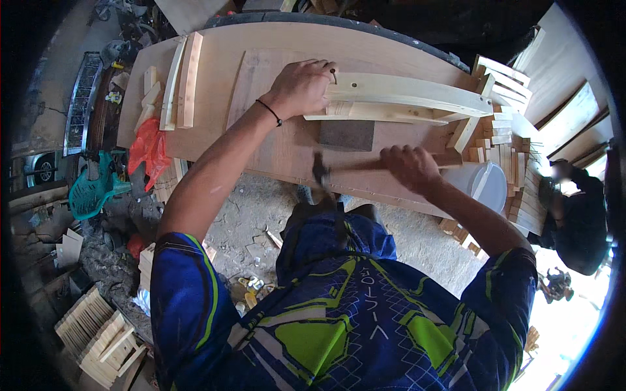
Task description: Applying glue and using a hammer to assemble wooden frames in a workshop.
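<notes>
My left hand [305, 86] is closed round the left end of a pale wooden frame [411, 91] made of long slats. Right by its fingertips a small dark nail [334, 74] shows against the wood; whether the fingers touch it I cannot tell. My right hand [412, 168] grips the wooden handle of a hammer [357, 167]. The dark hammer head points left, over the near edge of the workbench [280, 153] and below the frame. A flat grey-brown block [347, 135] lies on the bench between the frame and the hammer.
Two loose slats [189, 81] and a red plastic bag [150, 153] are on the bench's left. A round whitish tub [489, 186] and stacked wood pieces [505, 156] crowd the right. A teal plastic chair [94, 189] stands left; another person [577, 218] is at far right.
</notes>
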`<move>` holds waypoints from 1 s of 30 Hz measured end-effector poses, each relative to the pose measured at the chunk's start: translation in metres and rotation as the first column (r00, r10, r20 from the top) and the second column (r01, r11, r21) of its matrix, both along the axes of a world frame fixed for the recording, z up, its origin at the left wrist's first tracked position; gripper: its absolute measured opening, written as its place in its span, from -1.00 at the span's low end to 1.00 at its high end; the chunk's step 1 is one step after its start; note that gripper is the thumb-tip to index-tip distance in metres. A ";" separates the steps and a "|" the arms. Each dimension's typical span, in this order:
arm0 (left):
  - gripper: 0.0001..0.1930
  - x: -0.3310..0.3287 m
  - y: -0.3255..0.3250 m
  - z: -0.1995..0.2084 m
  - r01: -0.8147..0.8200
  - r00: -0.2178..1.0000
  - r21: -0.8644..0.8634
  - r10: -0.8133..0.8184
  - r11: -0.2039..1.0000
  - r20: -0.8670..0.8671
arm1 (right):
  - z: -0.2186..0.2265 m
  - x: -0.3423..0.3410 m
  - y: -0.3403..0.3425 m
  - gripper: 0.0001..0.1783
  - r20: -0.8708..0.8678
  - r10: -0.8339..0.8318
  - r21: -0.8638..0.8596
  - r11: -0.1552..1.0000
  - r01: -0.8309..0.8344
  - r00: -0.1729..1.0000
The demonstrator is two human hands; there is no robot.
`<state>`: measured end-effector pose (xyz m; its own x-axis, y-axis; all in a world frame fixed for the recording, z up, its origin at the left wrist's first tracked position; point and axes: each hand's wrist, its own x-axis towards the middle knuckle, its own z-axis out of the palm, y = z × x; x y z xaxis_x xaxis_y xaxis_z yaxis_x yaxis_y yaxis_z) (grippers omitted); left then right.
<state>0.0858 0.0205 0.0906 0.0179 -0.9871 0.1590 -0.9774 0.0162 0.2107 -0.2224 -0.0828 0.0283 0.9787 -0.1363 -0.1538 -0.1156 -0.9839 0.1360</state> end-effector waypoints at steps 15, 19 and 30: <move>-0.68 0.009 -0.003 -0.005 -0.020 0.999 -0.080 0.017 0.997 -0.029 | 0.118 -0.018 0.018 -0.55 0.053 -0.278 0.703 0.693 0.162 0.959; -0.73 0.003 0.000 -0.005 0.003 0.999 -0.087 -0.006 0.996 -0.042 | 0.166 -0.039 0.040 -0.65 0.463 -0.496 0.750 0.661 -0.026 0.735; -0.68 0.007 -0.005 -0.007 0.001 0.998 -0.113 -0.009 0.994 -0.068 | 0.185 -0.002 0.045 -0.60 0.356 -0.642 0.733 0.643 0.224 0.679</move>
